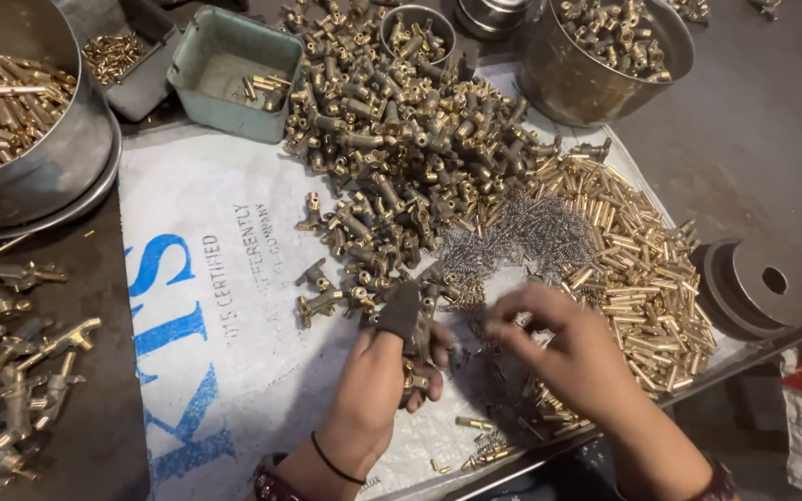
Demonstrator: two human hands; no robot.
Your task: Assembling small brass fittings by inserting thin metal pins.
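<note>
Dark metal workbench (744, 176) under a printed white sack (225, 278), steel bowls (596, 83), perhaps greasy, a green tray (225, 88).

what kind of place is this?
Probably a small workshop bench for hand-assembling brass fittings. A big heap of brass valve bodies, a pile of brass pins and small steel springs lie on a sack-covered table, with metal bowls of parts around.
</note>
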